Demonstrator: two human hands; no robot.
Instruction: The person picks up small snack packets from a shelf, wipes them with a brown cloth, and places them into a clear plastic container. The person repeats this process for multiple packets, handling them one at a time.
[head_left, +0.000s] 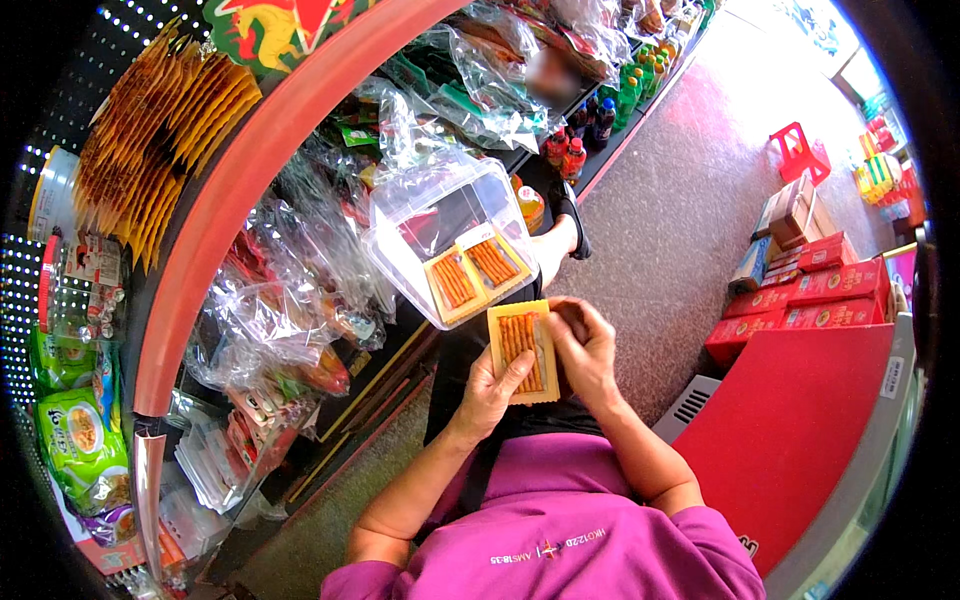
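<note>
A flat snack packet with a yellow border is upright in front of my lap, brown sticks showing on its front face. My left hand holds its lower left side, thumb pressed across the front. At the upper right edge, my right hand pinches the packet between thumb and curled fingers. Just beyond rests a clear plastic tub, tilted over my legs. Two similar packets, a left one and a right one, lie side by side inside it.
Shelves with plastic-bagged goods run along the left, behind a curved red rail. Bottles line the far shelf. On the right are a red-topped chest, stacked red cartons and a red stool.
</note>
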